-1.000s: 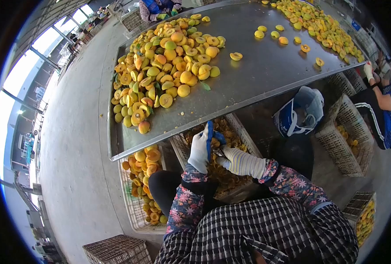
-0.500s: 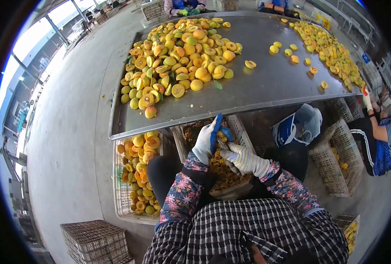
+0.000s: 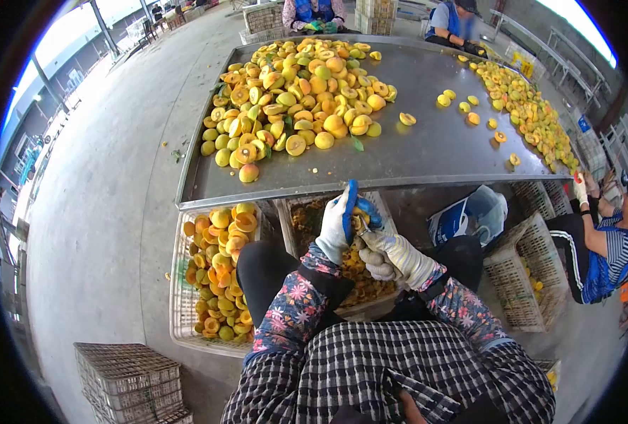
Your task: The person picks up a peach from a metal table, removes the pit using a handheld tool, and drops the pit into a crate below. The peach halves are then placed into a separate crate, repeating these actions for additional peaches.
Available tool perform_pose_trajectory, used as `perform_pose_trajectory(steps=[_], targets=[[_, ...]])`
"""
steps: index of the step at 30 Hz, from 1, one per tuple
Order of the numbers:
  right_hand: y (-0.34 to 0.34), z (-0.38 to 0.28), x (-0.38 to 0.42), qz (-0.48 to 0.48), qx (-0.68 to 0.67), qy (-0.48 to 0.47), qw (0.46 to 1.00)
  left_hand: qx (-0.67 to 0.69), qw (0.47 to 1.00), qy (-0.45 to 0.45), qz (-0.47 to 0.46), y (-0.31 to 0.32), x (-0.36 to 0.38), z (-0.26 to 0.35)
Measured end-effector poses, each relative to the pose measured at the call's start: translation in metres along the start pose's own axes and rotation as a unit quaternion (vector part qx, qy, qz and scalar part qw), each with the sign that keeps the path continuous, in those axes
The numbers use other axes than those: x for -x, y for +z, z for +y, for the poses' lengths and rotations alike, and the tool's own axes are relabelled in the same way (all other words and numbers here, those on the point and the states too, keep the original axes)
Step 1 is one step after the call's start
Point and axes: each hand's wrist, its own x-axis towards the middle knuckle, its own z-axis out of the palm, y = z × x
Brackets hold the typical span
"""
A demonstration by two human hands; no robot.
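My left hand (image 3: 337,225), in a white glove with blue coating, is closed around a yellow peach half (image 3: 358,221), mostly hidden by the fingers. Facing it, my right hand (image 3: 397,258), in a striped whitish glove, grips a small metal tool (image 3: 360,230) whose tip is at the fruit; its exact kind is hard to see. Below both hands stands a plastic crate (image 3: 286,230) with dark scraps and yellow-orange pieces. To the left, another crate (image 3: 178,304) holds hollowed peach halves (image 3: 222,261).
A metal table (image 3: 427,155) with a raised edge lies ahead, bearing a large heap of peach halves (image 3: 293,99) and a second heap (image 3: 529,106) at right. A blue-white bucket (image 3: 469,215) and a crate (image 3: 526,283) stand right. Co-workers sit around the table.
The view has shifted slightly, so the table appears lower. My hands stay together at the peach half, with the right hand turned a little.
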Motion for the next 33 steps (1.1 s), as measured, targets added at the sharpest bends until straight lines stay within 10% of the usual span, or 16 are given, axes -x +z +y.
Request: perform_pose_trajectory(steps=[17,33], targets=[[0.015,0.015,0.005,0.104,0.063,-0.023,0.992,-0.301,0.923,0.158,0.181,0.004,-0.001,-0.014],[-0.006,0.02,0.014,0.201,0.199,-0.048,0.958,0.053,0.983,0.063,0.167,-0.041,-0.019,-0.009]])
